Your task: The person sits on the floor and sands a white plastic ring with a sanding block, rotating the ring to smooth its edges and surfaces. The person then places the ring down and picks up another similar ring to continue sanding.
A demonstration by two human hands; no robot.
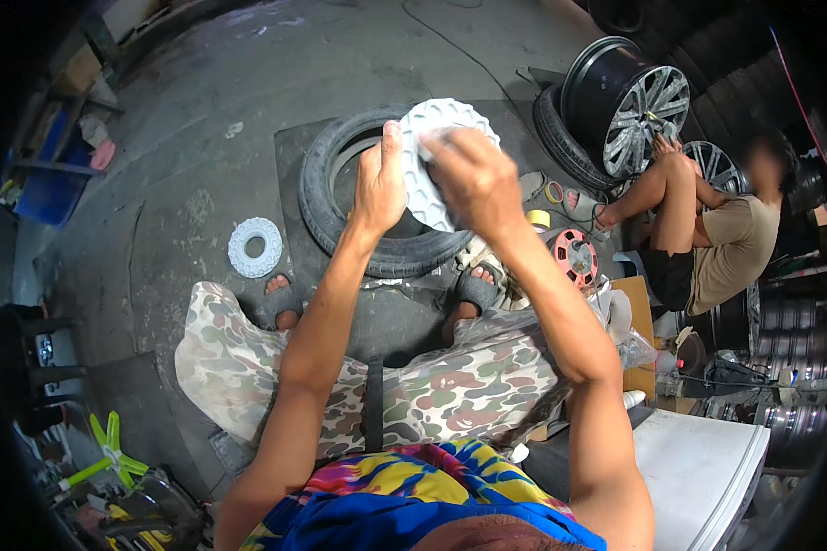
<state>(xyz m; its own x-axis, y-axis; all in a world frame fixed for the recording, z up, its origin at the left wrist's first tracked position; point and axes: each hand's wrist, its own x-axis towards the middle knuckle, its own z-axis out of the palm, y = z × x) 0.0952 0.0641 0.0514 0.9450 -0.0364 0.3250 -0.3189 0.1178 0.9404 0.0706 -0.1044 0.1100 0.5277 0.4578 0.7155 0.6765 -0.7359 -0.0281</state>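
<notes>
A pale grey toothed ring [450,114], shaped like a small toy tyre with a knobbly tread, is held up in front of me. My left hand [381,188] grips its left edge, thumb pointing up along the side. Over the ring's face is my right hand [476,174], curled and smeared by motion; whatever its fingers hold is hidden. A matching grey ring [243,250] lies flat on the floor to the left. Below my hands, a black rubber tyre [317,197] lies on the dark floor mat, partly covered by my arms.
At the right a co-worker [726,239] sits with a hand on a large alloy wheel [648,119]. Nearer me are a red reel [574,257], yellow tape [538,219] and a cardboard box [636,303]. A white panel [698,473] stands lower right, a blue bin [55,184] far left.
</notes>
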